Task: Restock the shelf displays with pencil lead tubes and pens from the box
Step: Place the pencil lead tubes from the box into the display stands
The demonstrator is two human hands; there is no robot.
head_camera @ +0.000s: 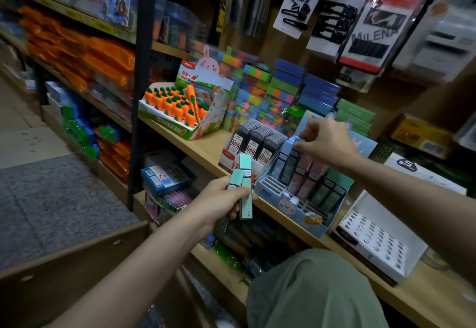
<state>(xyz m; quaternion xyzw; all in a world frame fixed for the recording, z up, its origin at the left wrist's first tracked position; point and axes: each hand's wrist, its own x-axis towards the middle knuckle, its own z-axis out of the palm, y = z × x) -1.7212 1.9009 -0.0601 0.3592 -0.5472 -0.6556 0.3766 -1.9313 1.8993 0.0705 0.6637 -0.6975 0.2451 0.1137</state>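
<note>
Left hand [221, 196] grips 2 mint tubes [244, 186] left of the blue display [304, 193]; right hand [327, 142] above it, fingers curled, holding nothing I can see.

A: Which parts cannot be read?

B: The hanging cards [334, 16] at upper right are motion-blurred, and the top edge cuts off their hooks. The stacked coloured blocks [260, 88] behind the carrot display [177, 106] smear together.

A: And at the hands?

B: The left hand [221, 199] covers the lower ends of the mint tubes [243, 186]; their label print is too small to tell. The right hand [327, 139] hides whatever its curled fingertips may pinch. The cardboard box [77, 271] is cut off by the bottom edge, its contents out of sight.
</note>
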